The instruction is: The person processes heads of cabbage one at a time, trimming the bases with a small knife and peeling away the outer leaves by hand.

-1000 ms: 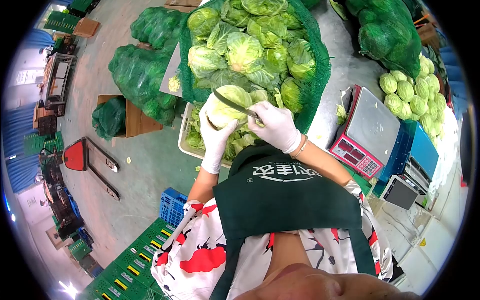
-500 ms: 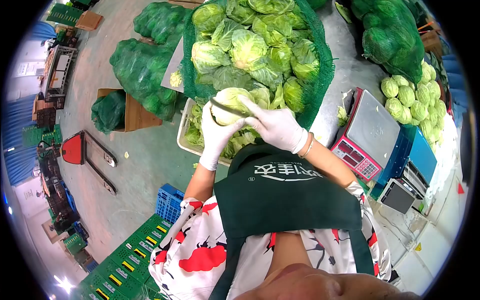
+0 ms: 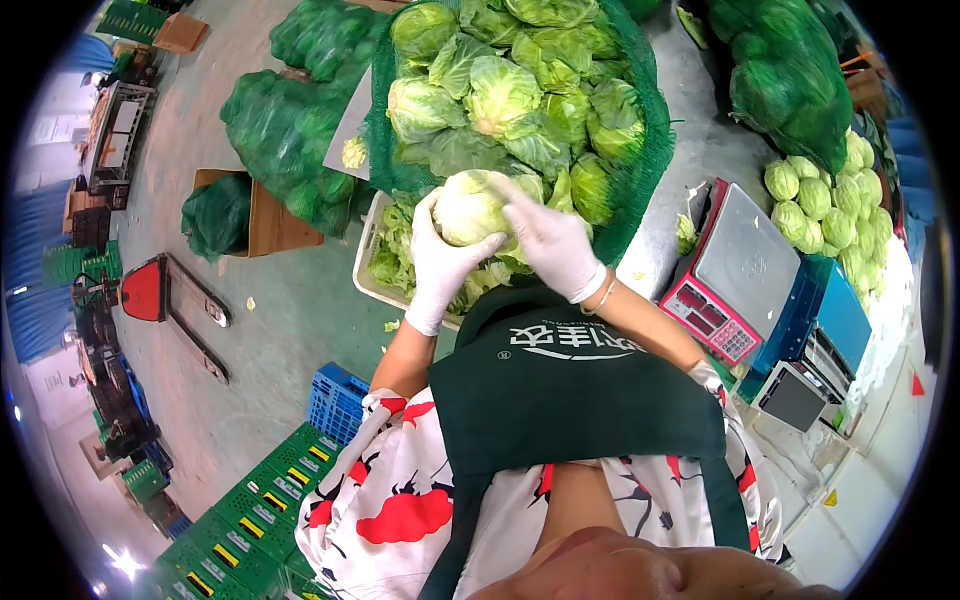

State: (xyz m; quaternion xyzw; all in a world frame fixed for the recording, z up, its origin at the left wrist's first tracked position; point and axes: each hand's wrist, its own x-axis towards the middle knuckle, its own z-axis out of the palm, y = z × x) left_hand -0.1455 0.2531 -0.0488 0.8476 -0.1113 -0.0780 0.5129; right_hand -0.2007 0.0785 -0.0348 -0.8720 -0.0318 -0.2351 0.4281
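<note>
Hands [image 3: 440, 268] frame cabbage [image 3: 466, 214] beside seemingly metal table [image 3: 695, 130], greenish floor [image 3: 275, 350] beyond.

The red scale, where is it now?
In the head view, the scale sits to the right of the right hand, just left of the pile of pale cabbages.

Produce warehouse, pallet jack [image 3: 145, 290], crates [image 3: 243, 530], scale [image 3: 748, 258]

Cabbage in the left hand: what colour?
The cabbage is pale green, whitish in parts; best seen in head view.
</note>
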